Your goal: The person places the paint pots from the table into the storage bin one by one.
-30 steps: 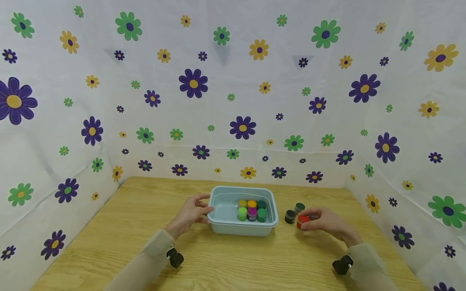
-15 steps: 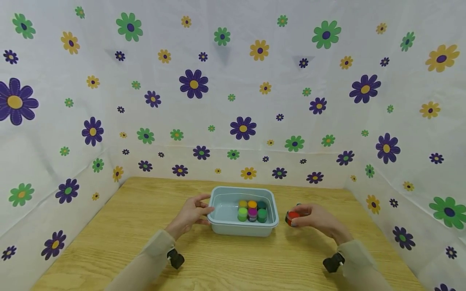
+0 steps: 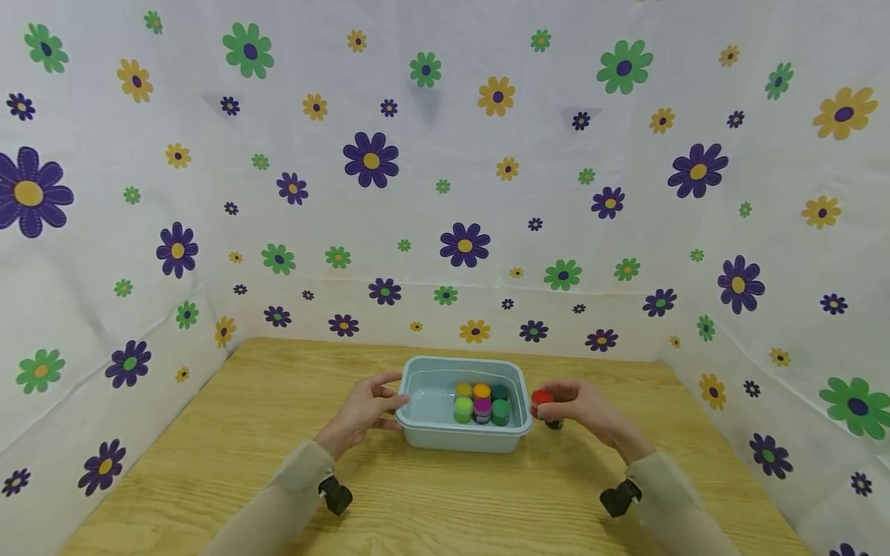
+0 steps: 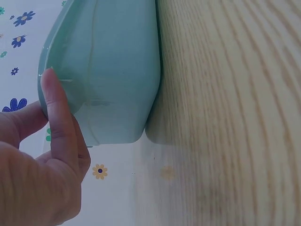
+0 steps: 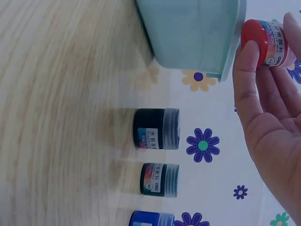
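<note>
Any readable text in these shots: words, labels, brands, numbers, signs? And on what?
"deli": appears on the label of the red jar, sideways; its Chinese characters are too blurred to quote surely.
"deli": appears on the dark green jar; rest too small.
Black jar: Chinese characters, too blurred to quote.
Blue jar: label cut off, unreadable.
Magenta jar: label too small.
Light blue tub: none visible.

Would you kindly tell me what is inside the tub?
The tub holds a yellow jar, orange jar, teal jar, lime jar, magenta jar and green jar. The front three hide the back ones' lower parts.
</note>
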A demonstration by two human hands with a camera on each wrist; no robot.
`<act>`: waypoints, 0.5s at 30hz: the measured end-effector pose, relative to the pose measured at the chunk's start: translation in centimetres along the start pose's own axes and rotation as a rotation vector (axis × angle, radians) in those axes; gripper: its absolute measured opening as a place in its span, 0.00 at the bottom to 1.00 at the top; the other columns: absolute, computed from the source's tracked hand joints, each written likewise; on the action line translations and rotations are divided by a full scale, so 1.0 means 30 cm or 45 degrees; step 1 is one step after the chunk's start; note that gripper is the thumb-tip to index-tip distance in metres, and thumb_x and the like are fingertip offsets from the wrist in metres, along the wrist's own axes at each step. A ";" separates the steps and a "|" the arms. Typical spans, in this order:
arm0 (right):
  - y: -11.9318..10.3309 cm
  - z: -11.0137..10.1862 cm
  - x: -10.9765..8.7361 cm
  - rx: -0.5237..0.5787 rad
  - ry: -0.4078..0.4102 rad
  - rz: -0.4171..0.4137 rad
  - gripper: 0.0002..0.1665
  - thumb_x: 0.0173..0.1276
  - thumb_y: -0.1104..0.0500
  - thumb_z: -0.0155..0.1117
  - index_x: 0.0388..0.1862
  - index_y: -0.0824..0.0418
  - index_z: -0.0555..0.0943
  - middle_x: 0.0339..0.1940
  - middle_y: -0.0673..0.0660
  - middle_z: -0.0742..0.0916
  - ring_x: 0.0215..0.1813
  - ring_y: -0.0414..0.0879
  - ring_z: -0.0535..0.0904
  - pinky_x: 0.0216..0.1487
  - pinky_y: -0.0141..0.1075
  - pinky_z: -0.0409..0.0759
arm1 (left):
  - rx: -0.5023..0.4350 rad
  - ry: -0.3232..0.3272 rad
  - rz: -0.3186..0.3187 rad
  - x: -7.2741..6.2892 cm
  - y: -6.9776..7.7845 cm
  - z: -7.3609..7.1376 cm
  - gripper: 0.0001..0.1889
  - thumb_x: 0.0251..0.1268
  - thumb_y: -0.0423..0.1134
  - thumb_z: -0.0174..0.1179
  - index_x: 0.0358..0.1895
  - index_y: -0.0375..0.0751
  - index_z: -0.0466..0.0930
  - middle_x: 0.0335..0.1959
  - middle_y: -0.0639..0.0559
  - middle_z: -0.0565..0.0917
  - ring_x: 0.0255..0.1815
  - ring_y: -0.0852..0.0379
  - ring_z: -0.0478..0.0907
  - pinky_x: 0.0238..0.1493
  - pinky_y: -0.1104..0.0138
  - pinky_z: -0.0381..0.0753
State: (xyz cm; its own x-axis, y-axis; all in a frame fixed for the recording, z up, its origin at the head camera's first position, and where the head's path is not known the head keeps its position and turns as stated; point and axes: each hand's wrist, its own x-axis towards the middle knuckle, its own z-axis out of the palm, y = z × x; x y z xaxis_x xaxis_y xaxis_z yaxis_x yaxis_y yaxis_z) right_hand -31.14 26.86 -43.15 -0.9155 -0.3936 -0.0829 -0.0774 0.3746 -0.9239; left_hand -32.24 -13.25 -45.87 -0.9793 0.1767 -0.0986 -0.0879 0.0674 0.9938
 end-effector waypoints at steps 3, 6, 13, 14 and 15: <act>-0.016 0.003 0.004 0.013 0.022 -0.015 0.32 0.66 0.54 0.69 0.64 0.68 0.73 0.52 0.57 0.85 0.50 0.49 0.80 0.60 0.47 0.79 | 0.002 0.000 0.004 -0.001 0.003 0.002 0.29 0.65 0.32 0.64 0.69 0.42 0.69 0.41 0.41 0.77 0.42 0.45 0.82 0.29 0.61 0.89; -0.038 0.016 0.011 0.034 0.042 -0.021 0.34 0.65 0.53 0.70 0.65 0.69 0.72 0.51 0.58 0.85 0.49 0.48 0.80 0.61 0.50 0.79 | 0.000 0.002 0.002 -0.002 0.003 0.003 0.29 0.64 0.31 0.64 0.69 0.42 0.69 0.41 0.41 0.77 0.42 0.45 0.82 0.28 0.60 0.89; -0.086 0.081 0.056 0.049 0.075 -0.043 0.30 0.63 0.53 0.71 0.61 0.65 0.77 0.50 0.56 0.87 0.49 0.46 0.81 0.55 0.39 0.82 | -0.009 0.002 0.000 0.008 -0.006 0.000 0.30 0.64 0.32 0.64 0.70 0.42 0.68 0.40 0.42 0.77 0.39 0.49 0.82 0.28 0.61 0.89; -0.092 0.093 0.063 0.046 0.078 -0.047 0.29 0.63 0.53 0.71 0.61 0.64 0.78 0.50 0.56 0.87 0.49 0.46 0.81 0.55 0.38 0.82 | -0.005 0.001 0.002 0.008 -0.007 0.000 0.30 0.64 0.32 0.64 0.70 0.41 0.68 0.40 0.42 0.77 0.38 0.49 0.82 0.28 0.61 0.89; -0.097 0.106 0.070 0.050 0.081 -0.049 0.28 0.63 0.53 0.71 0.60 0.64 0.78 0.50 0.56 0.87 0.50 0.45 0.81 0.54 0.36 0.82 | -0.004 0.001 -0.002 0.009 -0.008 -0.001 0.30 0.64 0.32 0.64 0.70 0.42 0.68 0.40 0.42 0.77 0.38 0.49 0.82 0.29 0.61 0.89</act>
State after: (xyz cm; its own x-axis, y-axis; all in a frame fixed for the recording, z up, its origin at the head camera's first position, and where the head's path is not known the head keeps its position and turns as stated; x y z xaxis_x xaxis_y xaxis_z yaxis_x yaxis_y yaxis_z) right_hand -31.59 22.27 -41.82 -0.9354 -0.3527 -0.0242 -0.0986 0.3261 -0.9402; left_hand -32.51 -13.25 -46.14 -0.9793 0.1761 -0.1001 -0.0900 0.0646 0.9938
